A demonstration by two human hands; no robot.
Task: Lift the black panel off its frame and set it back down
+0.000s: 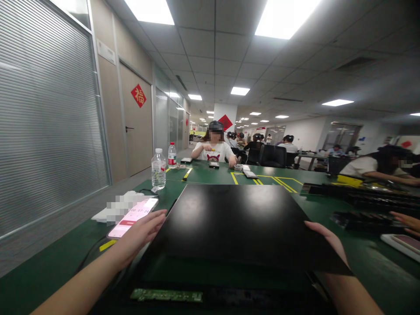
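A large, glossy black screen panel is in front of me, tilted slightly over the green table. My left hand presses along its left edge, fingers stretched forward and partly hidden by the panel. At the right edge, my right hand grips it with the thumb near the top surface and the other fingers hidden beneath. Under the panel's near edge shows a dark frame with a narrow green circuit board. A lit phone lies just beyond my left forearm.
Water bottles stand at the back left, near white tissue. Dark strip-like parts are piled on the right, with a co-worker's hand at the right edge. Another person sits opposite, near small devices and yellow tape.
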